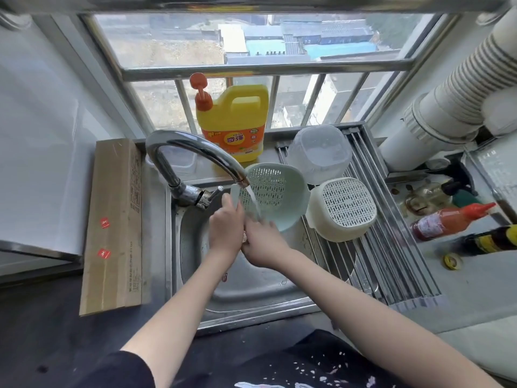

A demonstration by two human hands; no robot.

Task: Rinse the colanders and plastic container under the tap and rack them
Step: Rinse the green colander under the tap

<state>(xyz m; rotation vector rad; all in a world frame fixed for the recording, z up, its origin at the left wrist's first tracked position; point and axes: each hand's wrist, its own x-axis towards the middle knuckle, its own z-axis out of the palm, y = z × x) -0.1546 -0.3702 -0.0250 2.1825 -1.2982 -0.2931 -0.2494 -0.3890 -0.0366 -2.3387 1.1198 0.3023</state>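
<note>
A pale green colander [275, 189] is tilted on its side over the steel sink [193, 264], with water running into it from the curved tap [195, 152]. My left hand [226, 228] grips its near rim and handle. My right hand [263, 242] holds the lower rim beside it. A cream colander [344, 208] lies upside down on the roll-up rack [391, 264] to the right. Behind it a clear plastic container [319, 152] rests inverted on the rack.
A yellow detergent jug [235, 121] stands on the sill behind the tap. A long cardboard box [114, 225] lies left of the sink. Sauce bottles [453, 219] lie on the counter right of the rack, under white pipes [447, 107].
</note>
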